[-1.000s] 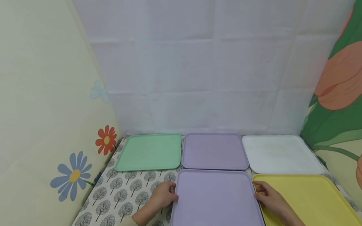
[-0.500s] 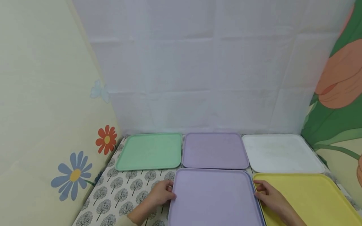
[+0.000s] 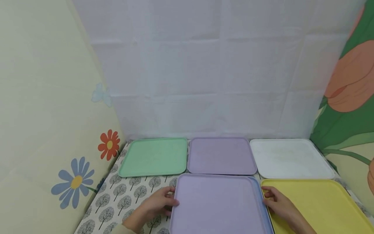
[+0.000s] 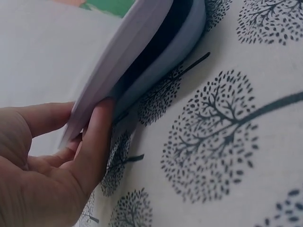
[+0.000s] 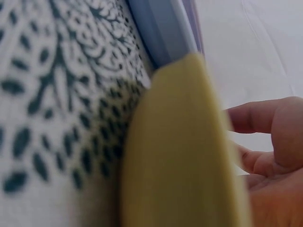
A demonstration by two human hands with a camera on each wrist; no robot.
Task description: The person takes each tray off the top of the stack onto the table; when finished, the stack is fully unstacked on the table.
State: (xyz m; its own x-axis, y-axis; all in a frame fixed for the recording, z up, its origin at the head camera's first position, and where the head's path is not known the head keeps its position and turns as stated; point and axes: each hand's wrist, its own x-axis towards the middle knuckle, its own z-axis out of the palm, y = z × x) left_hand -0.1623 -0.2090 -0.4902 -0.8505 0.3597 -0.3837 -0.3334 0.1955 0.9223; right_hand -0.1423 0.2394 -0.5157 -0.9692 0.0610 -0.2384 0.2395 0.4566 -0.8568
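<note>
A light purple tray (image 3: 217, 204) lies at the front middle in the head view, on top of a blue tray (image 3: 261, 201) whose right rim shows beside it. My left hand (image 3: 159, 203) pinches the purple tray's left edge between thumb and fingers. The left wrist view shows this edge raised above the blue tray below, a dark gap between them. Over the left border of a yellow tray (image 3: 315, 204), my right hand (image 3: 279, 204) has its loosely bent fingertips at the blue tray's right rim. Whether they touch the rim I cannot tell.
Along the back stand a green tray (image 3: 155, 157), a second purple tray (image 3: 222, 156) and a white tray (image 3: 292, 159), side by side. The tree-print cloth (image 3: 117, 198) shows at front left. A white sheet (image 3: 187, 71) hangs behind the table.
My left hand has drawn the top purple tray leftward, so more of the blue tray beneath shows on its right side. The right hand has stayed nearly still.
</note>
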